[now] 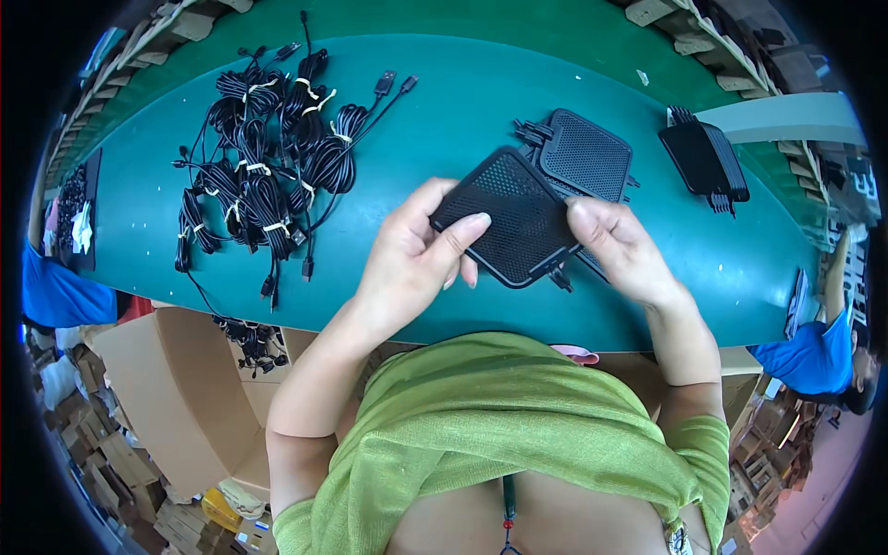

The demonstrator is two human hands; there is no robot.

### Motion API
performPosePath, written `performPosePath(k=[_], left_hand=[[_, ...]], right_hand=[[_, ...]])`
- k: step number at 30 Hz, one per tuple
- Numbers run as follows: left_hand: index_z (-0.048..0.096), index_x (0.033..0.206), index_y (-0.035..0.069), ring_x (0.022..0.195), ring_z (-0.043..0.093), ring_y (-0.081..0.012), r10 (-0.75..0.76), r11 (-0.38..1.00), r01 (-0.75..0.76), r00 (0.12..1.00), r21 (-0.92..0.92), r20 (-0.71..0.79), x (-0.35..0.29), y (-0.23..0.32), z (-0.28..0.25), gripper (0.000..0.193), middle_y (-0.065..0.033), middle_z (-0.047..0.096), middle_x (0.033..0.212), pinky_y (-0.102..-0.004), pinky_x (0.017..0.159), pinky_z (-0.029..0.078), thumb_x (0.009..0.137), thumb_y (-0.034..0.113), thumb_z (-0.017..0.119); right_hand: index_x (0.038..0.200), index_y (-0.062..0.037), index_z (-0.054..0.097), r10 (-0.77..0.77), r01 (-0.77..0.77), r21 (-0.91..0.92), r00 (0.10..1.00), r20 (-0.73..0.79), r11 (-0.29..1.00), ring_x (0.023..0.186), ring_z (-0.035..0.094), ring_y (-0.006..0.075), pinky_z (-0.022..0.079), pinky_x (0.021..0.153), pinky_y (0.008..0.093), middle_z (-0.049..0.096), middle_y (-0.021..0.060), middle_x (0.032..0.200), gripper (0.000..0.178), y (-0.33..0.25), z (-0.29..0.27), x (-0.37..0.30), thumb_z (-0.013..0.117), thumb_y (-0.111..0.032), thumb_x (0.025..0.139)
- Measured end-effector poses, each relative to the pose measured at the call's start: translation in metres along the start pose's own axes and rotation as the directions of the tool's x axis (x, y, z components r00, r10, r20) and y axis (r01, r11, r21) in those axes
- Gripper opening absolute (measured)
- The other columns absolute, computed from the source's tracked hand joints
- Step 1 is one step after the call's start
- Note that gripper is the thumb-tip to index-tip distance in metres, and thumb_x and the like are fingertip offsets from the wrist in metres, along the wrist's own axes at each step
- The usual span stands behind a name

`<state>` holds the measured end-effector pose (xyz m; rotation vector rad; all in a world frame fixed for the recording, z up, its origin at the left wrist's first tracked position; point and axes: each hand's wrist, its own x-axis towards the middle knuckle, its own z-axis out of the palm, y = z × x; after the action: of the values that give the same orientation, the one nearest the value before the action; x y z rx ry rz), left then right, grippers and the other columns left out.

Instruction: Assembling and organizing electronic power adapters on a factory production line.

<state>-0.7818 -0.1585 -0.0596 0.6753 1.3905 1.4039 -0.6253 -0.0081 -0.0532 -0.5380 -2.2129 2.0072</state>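
Observation:
Between my hands is a black rounded-square mesh panel (520, 222), tilted above the green table. My left hand (412, 250) is closed on its left edge, with the thumb lying over the mesh face. At the right corner my right hand (627, 248) pinches the panel between thumb and fingers. Part of another dark panel shows beneath it by the right hand; whether that one is also held I cannot tell. Just beyond lies a mesh panel (587, 153) of the same kind, with black prongs or plugs sticking out at its edges.
Several bundled black USB cables (254, 166) are heaped on the left of the green table (444, 83). A stack of black panels (708, 162) stands at the right. An open cardboard box (171, 398) with more cables sits below the left edge. People in blue are at both sides.

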Motion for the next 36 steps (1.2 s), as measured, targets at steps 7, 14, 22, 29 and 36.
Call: performPosePath(k=[7,14,22,29,36], left_hand=[[0.055,0.101,-0.001,0.054,0.053,-0.0077,0.053,0.999,-0.054,0.994,-0.001,0.095,0.002,0.016,0.003,0.022,-0.0051,0.056,0.083,-0.0182,0.047,0.042,0.080,0.004,0.059],[0.053,0.107,0.004,0.073,0.056,-0.0124,0.480,0.863,-0.502,0.849,0.054,0.220,0.027,0.020,0.011,0.037,-0.0085,0.048,0.097,-0.0216,0.060,0.047,0.072,-0.009,0.057],[0.046,0.108,0.002,0.062,0.052,-0.0101,0.422,0.900,-0.384,0.887,0.208,-0.189,0.070,-0.042,0.000,0.027,-0.0063,0.050,0.086,-0.0218,0.052,0.043,0.081,-0.002,0.051],[0.052,0.098,0.001,0.057,0.051,-0.0084,0.460,0.871,-0.405,0.872,0.280,-0.170,0.068,-0.049,-0.008,0.017,-0.0056,0.052,0.078,-0.0203,0.047,0.038,0.084,-0.004,0.045],[0.053,0.094,0.002,0.054,0.049,-0.0079,0.495,0.814,-0.412,0.861,0.409,-0.116,0.073,-0.046,-0.007,0.015,-0.0056,0.052,0.077,-0.0212,0.045,0.038,0.083,-0.005,0.045]], right_hand=[[0.097,-0.0009,0.056,0.206,-0.229,0.197,0.970,0.131,0.953,0.044,0.042,0.0028,0.035,0.040,0.0165,0.055,0.0003,0.064,0.034,-0.018,-0.013,0.001,0.041,-0.032,0.092],[0.113,-0.0028,0.048,0.059,-0.167,0.321,0.945,0.323,0.932,0.071,0.054,0.0063,0.045,0.063,0.0212,0.061,0.0037,0.088,0.041,-0.015,-0.020,0.016,0.065,-0.017,0.079],[0.086,0.0009,0.056,-0.217,-0.105,-0.419,0.727,-0.651,0.902,0.062,0.054,0.0184,0.044,0.058,0.0303,0.050,0.0038,0.060,0.022,-0.097,-0.131,0.107,0.060,-0.020,0.081],[0.075,0.0036,0.061,-0.562,-0.262,-0.629,0.290,-0.775,0.732,0.061,0.057,0.0233,0.043,0.058,0.0349,0.061,0.0134,0.067,0.027,-0.073,-0.301,0.212,0.064,-0.024,0.076],[0.095,0.0006,0.060,-0.218,-0.627,-0.661,0.636,-0.740,0.413,0.061,0.057,0.0235,0.043,0.058,0.0342,0.061,0.0137,0.073,0.051,-0.035,-0.391,0.243,0.052,-0.048,0.081]])
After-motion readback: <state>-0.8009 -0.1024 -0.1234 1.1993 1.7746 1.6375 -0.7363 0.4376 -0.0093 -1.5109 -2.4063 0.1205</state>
